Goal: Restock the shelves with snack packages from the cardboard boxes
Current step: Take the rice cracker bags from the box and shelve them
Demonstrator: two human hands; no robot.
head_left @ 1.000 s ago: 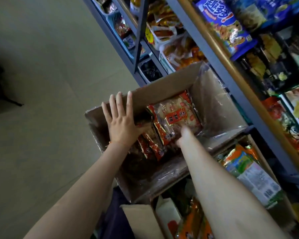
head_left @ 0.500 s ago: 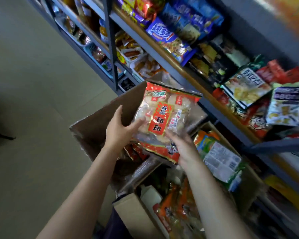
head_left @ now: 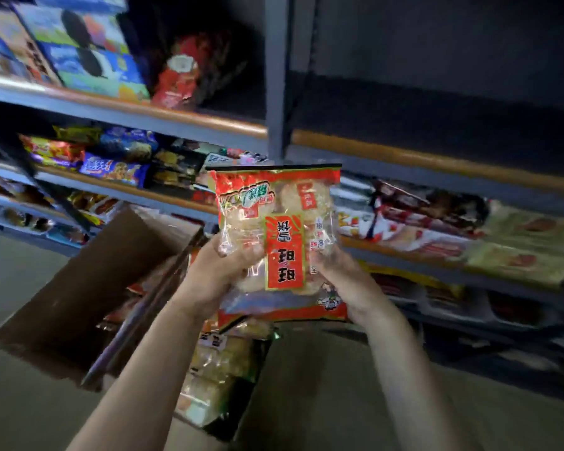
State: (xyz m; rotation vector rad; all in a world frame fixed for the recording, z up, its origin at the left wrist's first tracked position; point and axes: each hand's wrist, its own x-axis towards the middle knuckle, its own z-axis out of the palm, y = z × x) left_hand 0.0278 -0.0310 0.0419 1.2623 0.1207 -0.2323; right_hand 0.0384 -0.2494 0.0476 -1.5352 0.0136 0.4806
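Observation:
A red and clear rice cracker bag (head_left: 275, 229) is held upright in front of the shelves, its print upside down. My left hand (head_left: 219, 271) grips its lower left side and my right hand (head_left: 345, 281) grips its lower right side. Below and to the left stands the open cardboard box (head_left: 88, 288) with more red packets inside. A second box (head_left: 215, 379) under my arms holds pale snack packs. The shelf unit (head_left: 277, 125) fills the background, blurred by motion.
Blue biscuit boxes (head_left: 88, 56) and a red bag (head_left: 179, 76) sit on the upper left shelf. The upper right bay (head_left: 437, 70) is dark. Flat red and pale packs (head_left: 437, 236) lie on the right middle shelf. Tan floor (head_left: 20, 288) lies to the left.
Both hands have lifted the rice cracker bag out of the box and up to shelf height. My view has swung up from the box toward the shelves.

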